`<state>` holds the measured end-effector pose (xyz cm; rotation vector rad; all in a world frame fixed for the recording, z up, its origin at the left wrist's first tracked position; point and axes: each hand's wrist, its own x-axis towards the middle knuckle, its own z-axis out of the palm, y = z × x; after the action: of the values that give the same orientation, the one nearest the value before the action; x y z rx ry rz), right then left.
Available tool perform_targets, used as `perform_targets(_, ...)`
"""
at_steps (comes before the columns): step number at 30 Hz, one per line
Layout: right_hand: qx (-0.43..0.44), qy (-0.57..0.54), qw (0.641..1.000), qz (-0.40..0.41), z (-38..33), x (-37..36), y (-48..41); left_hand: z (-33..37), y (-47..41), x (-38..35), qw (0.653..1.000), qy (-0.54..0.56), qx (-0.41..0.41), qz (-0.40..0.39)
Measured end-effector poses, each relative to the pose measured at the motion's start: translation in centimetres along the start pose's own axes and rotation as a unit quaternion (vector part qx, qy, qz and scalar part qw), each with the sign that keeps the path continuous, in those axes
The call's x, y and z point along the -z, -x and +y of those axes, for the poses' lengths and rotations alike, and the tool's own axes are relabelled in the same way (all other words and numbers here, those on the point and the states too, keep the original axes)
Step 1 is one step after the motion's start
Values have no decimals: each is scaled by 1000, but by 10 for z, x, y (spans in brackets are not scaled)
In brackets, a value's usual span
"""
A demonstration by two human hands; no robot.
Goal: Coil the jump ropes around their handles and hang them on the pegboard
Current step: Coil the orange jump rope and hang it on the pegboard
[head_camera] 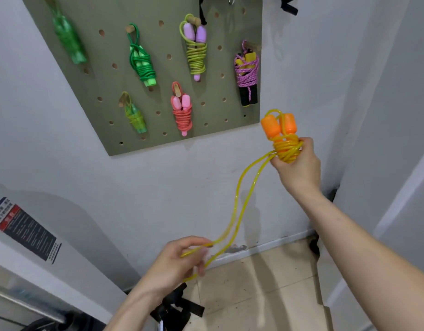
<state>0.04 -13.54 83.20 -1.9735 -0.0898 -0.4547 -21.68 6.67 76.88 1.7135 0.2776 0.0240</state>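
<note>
Coiling: we judge the wrap half done.
Pegboard (106,82): wound ropes (143,65) hang there.
Rope (286,149): in our hands, turns on the handles (270,127), doubled tail (236,194) slack.
Right hand (299,168): fingers curled round handles and turns.
Left hand (175,261): pinching the tail.
Next: we wind the tail tight.

Orange handles (279,126): two, side by side, upright, right of the board, gripped by the right hand (298,163).
Yellow rope (239,192): several turns round the handles; doubled slack runs down-left to the left hand (180,261).
Pegboard (106,80): olive, on the far wall, six coiled ropes (143,65) hanging.
</note>
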Motion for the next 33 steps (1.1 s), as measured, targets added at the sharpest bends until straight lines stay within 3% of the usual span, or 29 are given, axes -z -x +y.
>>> perform_targets(3,21,19,1000,-13,3,8,-3,-36,-1,23,971,193,47,131)
perform_targets(5,59,14,997,-50,-4,5,8,-61,-12,26,949,228,128,177)
perform_targets(8,133,29,984,-114,-21,0,31,-82,-29,15,964,13,198,177)
perform_targets(10,189,59,966,-166,-32,-1,46,-66,-39,10,967,-117,116,193)
perform_targets(11,214,65,957,-184,-38,-1,52,-46,-43,7,973,-110,47,199)
perform_targets(13,242,49,945,-214,-48,-2,62,8,-48,-6,988,-28,-75,132)
perform_targets(15,228,-7,942,-247,-57,-2,67,54,-50,-19,987,85,-139,-16)
perform_targets(17,197,-47,945,-256,-67,2,66,82,-48,-25,964,203,-118,-122)
perform_targets(19,194,-50,947,-252,-71,8,61,92,-46,-23,937,298,-57,-170)
perform_targets(23,212,7,945,-249,-65,18,52,103,-41,-19,919,353,22,-172)
perform_targets(27,218,69,944,-237,-56,20,51,108,-35,-33,991,76,-13,-113)
perform_targets(29,214,106,946,-219,-52,17,49,104,-33,-36,992,-97,-54,-56)
perform_targets(30,212,128,945,-212,-49,15,49,102,-32,-37,976,-201,-85,-10)
perform_targets(31,211,153,942,-210,-47,12,49,101,-31,-40,935,-331,-123,42)
perform_targets(33,200,206,933,-218,-40,7,51,102,-22,-49,801,-570,-163,87)
